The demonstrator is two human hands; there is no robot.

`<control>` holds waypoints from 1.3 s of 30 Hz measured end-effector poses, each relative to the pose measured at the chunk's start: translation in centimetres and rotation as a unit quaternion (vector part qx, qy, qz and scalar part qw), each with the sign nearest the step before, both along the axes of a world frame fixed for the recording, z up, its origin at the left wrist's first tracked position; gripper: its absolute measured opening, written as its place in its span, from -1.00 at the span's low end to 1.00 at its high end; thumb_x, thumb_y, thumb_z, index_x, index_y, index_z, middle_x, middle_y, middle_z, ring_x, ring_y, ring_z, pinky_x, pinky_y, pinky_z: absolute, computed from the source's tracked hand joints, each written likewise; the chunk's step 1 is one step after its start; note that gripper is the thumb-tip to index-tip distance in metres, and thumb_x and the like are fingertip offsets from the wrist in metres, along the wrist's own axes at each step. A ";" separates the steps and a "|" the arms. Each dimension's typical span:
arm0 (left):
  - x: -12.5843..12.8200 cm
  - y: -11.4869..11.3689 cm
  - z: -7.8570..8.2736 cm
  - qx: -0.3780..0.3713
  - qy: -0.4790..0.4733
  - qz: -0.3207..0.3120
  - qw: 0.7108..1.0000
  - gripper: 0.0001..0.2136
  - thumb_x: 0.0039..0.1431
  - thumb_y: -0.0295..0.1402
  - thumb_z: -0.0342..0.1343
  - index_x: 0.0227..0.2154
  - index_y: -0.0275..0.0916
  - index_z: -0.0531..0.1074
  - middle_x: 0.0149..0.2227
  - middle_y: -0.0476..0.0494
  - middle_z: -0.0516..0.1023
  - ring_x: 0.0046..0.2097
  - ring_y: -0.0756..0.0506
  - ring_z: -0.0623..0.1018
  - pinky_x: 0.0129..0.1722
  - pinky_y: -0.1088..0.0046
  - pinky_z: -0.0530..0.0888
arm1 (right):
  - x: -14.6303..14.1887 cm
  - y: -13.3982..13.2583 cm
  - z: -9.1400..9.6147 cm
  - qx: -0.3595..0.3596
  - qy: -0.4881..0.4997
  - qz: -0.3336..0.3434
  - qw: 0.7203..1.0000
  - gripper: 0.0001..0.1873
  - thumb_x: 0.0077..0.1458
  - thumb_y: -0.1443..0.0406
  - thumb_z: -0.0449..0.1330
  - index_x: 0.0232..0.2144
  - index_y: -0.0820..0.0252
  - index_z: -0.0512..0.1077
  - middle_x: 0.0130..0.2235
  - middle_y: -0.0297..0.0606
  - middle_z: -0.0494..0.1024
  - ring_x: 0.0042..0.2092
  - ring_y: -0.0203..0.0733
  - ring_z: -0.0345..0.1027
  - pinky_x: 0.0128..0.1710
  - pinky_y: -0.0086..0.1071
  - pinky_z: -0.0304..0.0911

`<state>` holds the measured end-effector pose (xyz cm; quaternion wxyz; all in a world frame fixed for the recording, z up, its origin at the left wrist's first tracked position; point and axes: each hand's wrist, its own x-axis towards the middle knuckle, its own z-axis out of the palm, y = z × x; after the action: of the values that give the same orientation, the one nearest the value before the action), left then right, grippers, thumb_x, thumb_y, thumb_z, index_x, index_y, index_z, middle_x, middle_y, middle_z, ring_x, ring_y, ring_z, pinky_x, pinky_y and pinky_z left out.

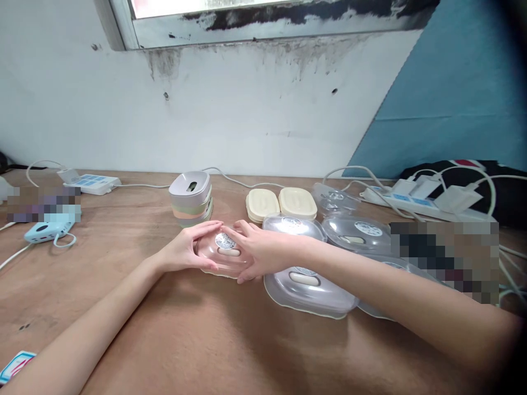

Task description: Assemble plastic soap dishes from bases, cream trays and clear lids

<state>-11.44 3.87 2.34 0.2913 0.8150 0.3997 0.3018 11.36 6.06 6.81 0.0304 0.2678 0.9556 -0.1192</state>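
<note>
Your two hands are clamped on a rounded see-through plastic case, one from each side. Your left hand wraps its left end, with the fingers along the far edge and the thumb on the near edge. Your right hand covers its right end, fingers laid over the top and thumb down at the near corner.

The case sits in front of you at the brown wooden tabletop, on the near side of a stack of pastel rounded-square plastic pieces topped in lavender; whether its base rests on the wood cannot be told. Its top is glossy and softly domed, with a pinkish-brown look that may be its own tint or the wood showing through. A round silvery label with dark print too small to read is on it, and nearer you shows a pale elongated oval. A thin, light rim runs along its near edge. Your hands hide both ends.

To its right lie larger clear domed plastic covers, with two cream-yellow rounded-square plastic pieces behind them.
</note>
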 end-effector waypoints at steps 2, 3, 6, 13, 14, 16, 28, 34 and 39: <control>0.1 -0.1 0.0 0.007 -0.002 0.008 1.000 -0.26 -0.20 -0.28 0.33 0.11 -0.16 0.20 0.17 -0.21 0.21 0.22 -0.24 0.14 0.16 0.12 0.20 | 0.0 0.0 0.1 -0.001 -0.002 0.002 1.000 0.04 -0.16 -0.03 0.21 0.24 0.17 -0.20 -0.04 0.00 0.21 -0.13 0.07 0.25 -0.26 -0.12 0.27; 0.1 -0.1 0.1 0.009 -0.003 0.008 1.000 -0.27 -0.20 -0.29 0.33 0.11 -0.17 0.21 0.17 -0.22 0.22 0.22 -0.24 0.14 0.15 0.12 0.20 | 0.0 0.0 0.2 -0.001 -0.001 0.001 1.000 0.03 -0.16 -0.02 0.22 0.23 0.16 -0.18 -0.04 0.00 0.22 -0.13 0.08 0.25 -0.27 -0.12 0.27; 0.2 -0.1 0.1 0.013 -0.009 0.009 1.000 -0.27 -0.21 -0.29 0.33 0.10 -0.18 0.22 0.16 -0.23 0.23 0.21 -0.25 0.16 0.15 0.11 0.21 | 0.0 0.0 0.3 -0.006 0.007 -0.003 1.000 0.00 -0.17 0.01 0.24 0.23 0.12 -0.14 -0.04 -0.01 0.23 -0.14 0.07 0.26 -0.28 -0.14 0.27; 0.5 -0.3 -0.4 -0.014 -0.038 0.025 0.999 -0.25 -0.23 -0.26 0.34 0.11 -0.14 0.22 0.18 -0.22 0.19 0.22 -0.27 0.12 0.16 0.07 0.15 | 0.0 0.1 0.2 0.004 0.010 0.007 1.000 0.03 -0.18 0.00 0.25 0.23 0.15 -0.15 -0.03 0.01 0.24 -0.19 0.03 0.30 -0.30 -0.16 0.28; 0.5 -0.4 -0.4 -0.017 -0.040 0.028 0.999 -0.26 -0.23 -0.27 0.34 0.10 -0.13 0.22 0.18 -0.22 0.19 0.23 -0.27 0.11 0.16 0.06 0.14 | 0.0 0.1 0.2 0.004 0.006 0.007 1.000 0.04 -0.18 0.00 0.25 0.23 0.16 -0.15 -0.03 0.02 0.24 -0.19 0.03 0.30 -0.30 -0.16 0.28; 0.6 -0.4 -0.5 -0.021 -0.042 0.033 0.998 -0.27 -0.22 -0.26 0.33 0.10 -0.13 0.23 0.19 -0.21 0.18 0.23 -0.27 0.10 0.17 0.05 0.12 | -0.1 0.0 0.2 0.005 -0.006 0.004 1.000 0.05 -0.20 0.00 0.25 0.24 0.18 -0.16 -0.03 0.03 0.25 -0.18 0.06 0.30 -0.30 -0.15 0.28; -0.8 -0.8 0.2 0.077 0.102 -0.030 0.991 -0.36 0.05 -0.23 0.14 0.19 -0.12 0.04 0.28 -0.16 -0.10 0.27 -0.26 -0.04 0.19 0.11 0.07 | -2.7 -4.1 -0.3 0.116 -0.054 -0.068 0.989 -0.21 -0.06 0.06 0.19 0.18 0.18 0.05 0.22 0.08 0.01 0.21 0.42 -0.22 0.03 0.12 0.01; -1.1 -0.7 0.2 0.083 0.129 0.000 0.988 -0.38 0.05 -0.10 0.11 0.17 -0.07 0.09 0.27 -0.15 -0.07 0.27 -0.32 -0.06 0.17 0.06 0.10 | -3.3 -6.1 -1.0 0.162 -0.015 -0.108 0.981 -0.38 0.04 0.01 0.10 0.05 0.28 0.23 0.16 0.14 0.13 0.16 0.34 -0.04 -0.01 0.11 0.08; -0.9 -0.3 -0.3 0.091 0.126 0.018 0.988 -0.39 0.09 -0.06 0.05 0.18 -0.09 0.06 0.25 -0.18 0.00 0.26 -0.28 -0.01 0.18 0.10 0.10 | -2.8 -4.5 -0.5 0.156 -0.011 -0.097 0.983 -0.37 0.11 -0.06 -0.04 0.09 0.22 0.19 0.16 0.06 0.16 0.15 0.22 0.03 0.00 0.02 0.09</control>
<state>-12.35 3.56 2.02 0.1575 0.8626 0.4183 0.2370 8.57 1.53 6.36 -0.0125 0.3618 0.9316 0.0319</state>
